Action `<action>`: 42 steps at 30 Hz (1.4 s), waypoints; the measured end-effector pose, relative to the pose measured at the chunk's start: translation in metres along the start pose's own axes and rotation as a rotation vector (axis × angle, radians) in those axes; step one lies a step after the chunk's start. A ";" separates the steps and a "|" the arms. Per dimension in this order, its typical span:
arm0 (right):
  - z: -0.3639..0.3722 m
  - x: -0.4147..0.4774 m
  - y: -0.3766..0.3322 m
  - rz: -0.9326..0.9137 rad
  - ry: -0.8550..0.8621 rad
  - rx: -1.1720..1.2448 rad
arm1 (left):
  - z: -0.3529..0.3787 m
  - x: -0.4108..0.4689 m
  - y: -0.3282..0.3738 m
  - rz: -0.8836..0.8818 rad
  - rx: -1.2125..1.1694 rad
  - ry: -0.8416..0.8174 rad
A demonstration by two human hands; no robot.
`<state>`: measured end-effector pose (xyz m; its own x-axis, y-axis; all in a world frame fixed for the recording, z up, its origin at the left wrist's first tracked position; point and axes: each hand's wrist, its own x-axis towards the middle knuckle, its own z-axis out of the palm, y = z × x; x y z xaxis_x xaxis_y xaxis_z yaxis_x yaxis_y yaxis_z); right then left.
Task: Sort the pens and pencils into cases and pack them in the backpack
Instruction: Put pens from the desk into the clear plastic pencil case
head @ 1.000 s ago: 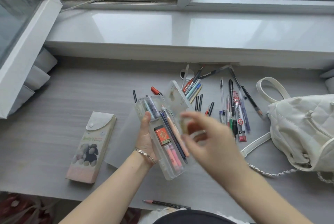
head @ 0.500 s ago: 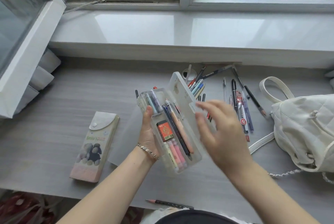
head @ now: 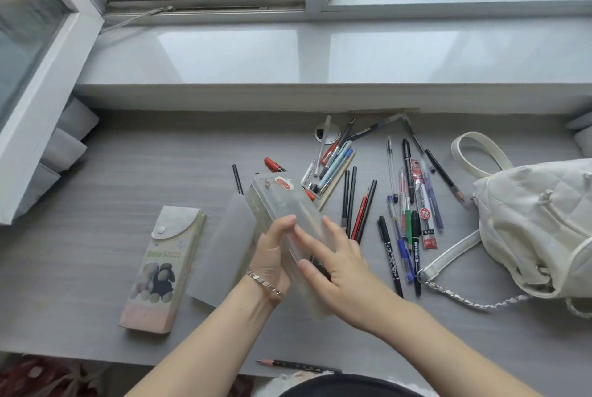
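Toward the near left of the tabletop [head: 96, 204] a printed case [head: 163, 271] lies flat with its snap flap shut, set aside and untouched. Just right of it a translucent sleeve [head: 224, 246] lies flat too, probably the outer cover of the box in hand, kept close for sliding back on.

At the middle, the left hand [head: 272, 255], a bracelet [head: 266, 283] on its wrist, grips the clear case [head: 282, 201] from below, its fingers and thumb curled round the case's left side and holding it tilted above the tabletop. The right hand [head: 336, 265] lays straight fingers flat on the lid, holding nothing; it looks like a press to seat the lid while the left hand braces against it.

Right of the hands, the loose pens and pencils [head: 407, 214] are strewn from the middle toward the far edge, so the sorting appears only partly done. A lone pencil [head: 298, 364] lies at the near edge, easy to overlook.

At the right edge the white backpack [head: 538, 223] rests slumped, strap and chain trailing toward the pens; whether it is open I cannot tell.
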<state>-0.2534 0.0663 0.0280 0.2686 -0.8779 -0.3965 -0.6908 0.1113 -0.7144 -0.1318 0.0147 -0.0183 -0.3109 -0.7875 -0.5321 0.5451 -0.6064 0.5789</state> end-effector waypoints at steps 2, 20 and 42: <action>-0.001 0.002 0.006 -0.017 0.044 0.151 | 0.002 -0.001 0.001 0.042 0.047 0.018; -0.022 -0.009 0.009 0.228 0.225 0.336 | 0.020 -0.010 0.018 0.022 0.210 -0.161; -0.035 -0.013 0.009 0.154 0.100 0.625 | 0.035 -0.002 0.021 0.073 0.503 0.277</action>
<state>-0.2870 0.0628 0.0469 0.1131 -0.8662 -0.4867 -0.1877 0.4624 -0.8666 -0.1473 -0.0002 0.0166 -0.0339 -0.8120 -0.5826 0.0994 -0.5828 0.8065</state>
